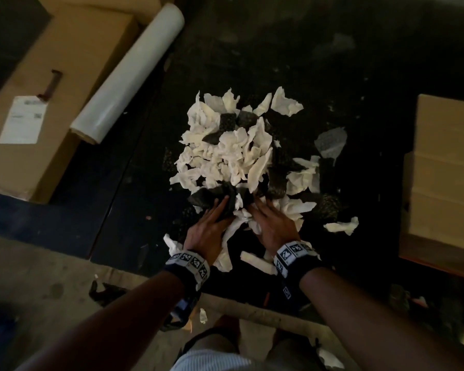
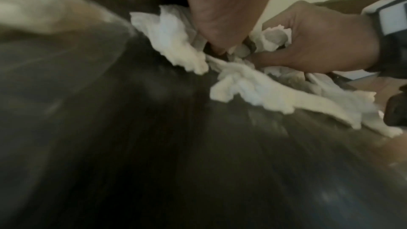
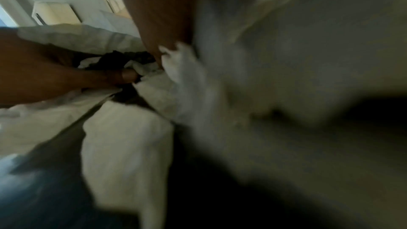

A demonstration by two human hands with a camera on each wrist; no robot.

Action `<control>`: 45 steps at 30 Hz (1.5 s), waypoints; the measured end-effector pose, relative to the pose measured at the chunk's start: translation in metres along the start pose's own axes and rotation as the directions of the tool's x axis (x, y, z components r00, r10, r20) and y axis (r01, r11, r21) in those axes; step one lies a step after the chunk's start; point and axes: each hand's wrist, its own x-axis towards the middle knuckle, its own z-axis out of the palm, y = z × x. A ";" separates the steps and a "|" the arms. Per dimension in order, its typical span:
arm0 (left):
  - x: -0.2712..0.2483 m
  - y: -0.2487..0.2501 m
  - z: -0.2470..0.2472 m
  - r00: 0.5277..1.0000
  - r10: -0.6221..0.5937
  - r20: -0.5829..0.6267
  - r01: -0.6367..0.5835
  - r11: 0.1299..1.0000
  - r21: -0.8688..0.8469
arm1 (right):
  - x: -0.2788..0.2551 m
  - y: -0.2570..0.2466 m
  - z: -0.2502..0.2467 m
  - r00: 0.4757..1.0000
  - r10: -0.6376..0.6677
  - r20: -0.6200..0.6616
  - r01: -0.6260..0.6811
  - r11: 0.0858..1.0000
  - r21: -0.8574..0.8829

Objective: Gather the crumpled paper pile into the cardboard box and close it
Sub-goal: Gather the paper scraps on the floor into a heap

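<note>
A pile of crumpled white and dark paper (image 1: 233, 151) lies on the dark floor mat, with loose scraps around it. Both hands are dug into its near edge. My left hand (image 1: 219, 210) lies over a dark scrap, and in the left wrist view its thumb (image 2: 216, 48) pinches white paper (image 2: 171, 41). My right hand (image 1: 261, 210) grips a wad of white paper, which bulges out between thumb and fingers (image 2: 275, 39). A tan cardboard box (image 1: 445, 167) stands at the right edge, well clear of both hands.
A long cardboard box (image 1: 51, 89) with a white label lies at the far left. A roll of clear wrap (image 1: 129, 73) leans beside it. Stray paper pieces (image 1: 343, 226) lie right of the pile and by my knees. The mat's near edge meets bare concrete floor (image 1: 51, 277).
</note>
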 end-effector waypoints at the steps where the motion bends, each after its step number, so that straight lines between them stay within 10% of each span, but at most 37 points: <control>1: 0.003 0.003 -0.005 1.000 -0.007 0.008 0.007 1.000 -0.026 | 0.001 -0.001 -0.004 1.000 0.010 -0.012 -0.009 1.000 0.019; 17: 0.069 0.035 -0.110 0.929 0.165 -0.332 -0.213 0.970 -0.115 | 0.042 -0.011 -0.134 0.932 -0.069 -0.355 0.072 0.997 -0.006; 27: 0.136 -0.013 -0.091 0.986 0.009 0.164 -0.026 0.994 0.104 | 0.111 0.031 -0.109 0.979 0.083 0.185 -0.091 0.995 0.037; 36: 0.103 -0.019 -0.147 0.997 -0.002 0.080 -0.002 0.999 0.045 | 0.069 0.024 -0.147 0.977 0.201 0.073 -0.210 0.965 0.155; 45: 0.158 -0.001 -0.124 0.940 -0.167 0.298 0.137 0.983 0.119 | 0.112 0.029 -0.150 0.919 0.335 0.209 -0.355 0.933 0.063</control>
